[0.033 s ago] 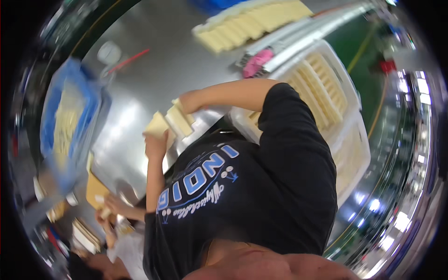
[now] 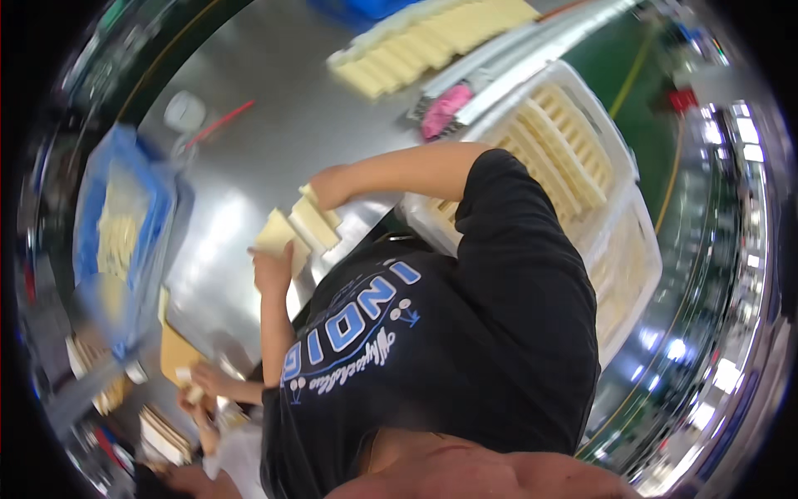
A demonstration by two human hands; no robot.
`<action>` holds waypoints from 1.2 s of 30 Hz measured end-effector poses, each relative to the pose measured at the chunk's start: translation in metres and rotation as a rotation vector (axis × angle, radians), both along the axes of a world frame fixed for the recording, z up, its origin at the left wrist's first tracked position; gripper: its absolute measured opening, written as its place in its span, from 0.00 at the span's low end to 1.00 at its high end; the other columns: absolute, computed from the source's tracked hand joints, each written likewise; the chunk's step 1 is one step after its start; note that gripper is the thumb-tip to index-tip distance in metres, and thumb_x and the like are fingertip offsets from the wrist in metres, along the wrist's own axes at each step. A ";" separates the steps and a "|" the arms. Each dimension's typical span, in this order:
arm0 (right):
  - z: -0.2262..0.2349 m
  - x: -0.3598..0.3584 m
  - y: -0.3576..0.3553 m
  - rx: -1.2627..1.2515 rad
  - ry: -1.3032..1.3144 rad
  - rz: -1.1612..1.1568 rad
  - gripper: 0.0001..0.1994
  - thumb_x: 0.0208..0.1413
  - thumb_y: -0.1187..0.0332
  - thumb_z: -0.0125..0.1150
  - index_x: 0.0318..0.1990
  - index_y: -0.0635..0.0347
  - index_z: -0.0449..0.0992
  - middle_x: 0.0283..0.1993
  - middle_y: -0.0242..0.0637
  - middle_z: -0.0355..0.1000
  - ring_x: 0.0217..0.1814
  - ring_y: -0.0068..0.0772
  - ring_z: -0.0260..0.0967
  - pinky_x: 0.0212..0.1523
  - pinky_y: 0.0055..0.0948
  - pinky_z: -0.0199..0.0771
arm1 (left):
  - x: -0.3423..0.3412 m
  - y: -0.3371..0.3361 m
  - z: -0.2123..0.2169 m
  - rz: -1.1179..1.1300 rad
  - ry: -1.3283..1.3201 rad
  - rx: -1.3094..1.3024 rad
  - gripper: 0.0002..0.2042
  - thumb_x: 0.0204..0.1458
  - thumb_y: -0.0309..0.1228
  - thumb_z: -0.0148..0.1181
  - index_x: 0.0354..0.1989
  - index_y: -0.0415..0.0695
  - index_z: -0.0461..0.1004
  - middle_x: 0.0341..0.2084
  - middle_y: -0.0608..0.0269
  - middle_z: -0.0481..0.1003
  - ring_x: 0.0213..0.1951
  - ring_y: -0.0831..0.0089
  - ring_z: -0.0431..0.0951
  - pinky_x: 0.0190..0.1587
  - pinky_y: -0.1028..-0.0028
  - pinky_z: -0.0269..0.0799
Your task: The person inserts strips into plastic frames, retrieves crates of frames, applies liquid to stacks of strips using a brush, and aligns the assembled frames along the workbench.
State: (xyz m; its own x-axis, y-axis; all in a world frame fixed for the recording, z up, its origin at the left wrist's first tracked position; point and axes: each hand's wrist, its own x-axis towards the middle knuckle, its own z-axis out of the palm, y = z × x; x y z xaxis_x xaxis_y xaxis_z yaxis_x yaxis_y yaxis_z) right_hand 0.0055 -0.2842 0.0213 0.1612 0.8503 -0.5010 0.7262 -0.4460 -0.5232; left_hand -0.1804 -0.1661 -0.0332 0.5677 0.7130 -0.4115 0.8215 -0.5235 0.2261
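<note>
Over the near part of the metal table (image 2: 241,158), my left hand (image 2: 273,268) grips a pale yellow foam-like block (image 2: 276,234), its thumb on the near side. My right hand (image 2: 331,188) is closed on the far end of a second pale yellow block (image 2: 314,223), just right of the first. The two blocks lie side by side at a slant, close together; whether they touch I cannot tell. My right fingers are partly hidden behind the hand.
A row of pale yellow blocks (image 2: 432,46) lies at the far right. Nearer are a pink bundle (image 2: 446,111) and a white bin (image 2: 625,158) of slotted cream pieces. Leftward are a blue-lined bin (image 2: 158,200), white round container (image 2: 184,111) and red stick (image 2: 223,122). A co-worker's hands (image 2: 208,384) work nearby.
The table and the things on it have shifted slightly to the left in the picture. Both hands keep their hold on the blocks.
</note>
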 end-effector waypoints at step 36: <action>0.012 0.085 -0.502 -0.121 -0.443 -1.710 0.17 0.43 0.62 0.47 0.37 0.66 0.71 0.41 0.51 0.67 0.45 0.47 0.64 0.47 0.33 0.62 | 0.331 -0.318 0.100 -1.429 -0.721 -0.219 0.24 0.42 0.39 0.54 0.44 0.34 0.63 0.41 0.46 0.66 0.45 0.55 0.65 0.47 0.67 0.60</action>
